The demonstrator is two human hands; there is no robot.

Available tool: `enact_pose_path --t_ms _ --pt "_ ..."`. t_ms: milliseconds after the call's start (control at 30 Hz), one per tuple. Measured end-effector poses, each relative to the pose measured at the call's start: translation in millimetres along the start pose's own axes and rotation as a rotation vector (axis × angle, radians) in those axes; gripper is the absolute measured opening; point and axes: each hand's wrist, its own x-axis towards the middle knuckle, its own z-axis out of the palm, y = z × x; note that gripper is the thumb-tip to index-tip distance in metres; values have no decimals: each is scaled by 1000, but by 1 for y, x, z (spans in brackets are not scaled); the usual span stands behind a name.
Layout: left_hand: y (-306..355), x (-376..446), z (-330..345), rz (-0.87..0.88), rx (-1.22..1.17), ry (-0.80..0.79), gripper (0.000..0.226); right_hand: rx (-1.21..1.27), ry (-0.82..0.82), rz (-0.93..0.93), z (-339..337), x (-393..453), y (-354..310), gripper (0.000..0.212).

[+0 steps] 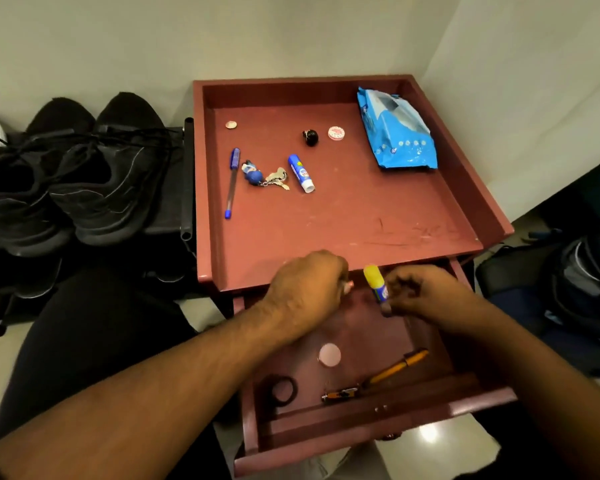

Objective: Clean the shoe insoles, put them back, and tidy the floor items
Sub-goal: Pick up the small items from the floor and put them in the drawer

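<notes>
We are tidying small things. Our right hand (pixel 426 299) holds a glue stick (pixel 376 284) over the open drawer (pixel 378 426); our left hand (pixel 309 289) is curled, maybe pinching something. Next, we drop it inside the drawer.

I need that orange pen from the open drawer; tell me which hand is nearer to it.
Right. The right hand, holding a glue stick, is above the drawer, just beyond the orange pen. The left hand is farther off, up and to the pen's left.
</notes>
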Motion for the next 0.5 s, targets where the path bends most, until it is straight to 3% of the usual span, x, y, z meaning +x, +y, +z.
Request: enact_pose_path --t_ms 200,500 --pt "-13 7 61 -80 203 -323 21 -474 -60 357 27 11 101 15" --pt "-40 9 96 -147 242 -397 19 -632 -71 374 60 46 120 32"
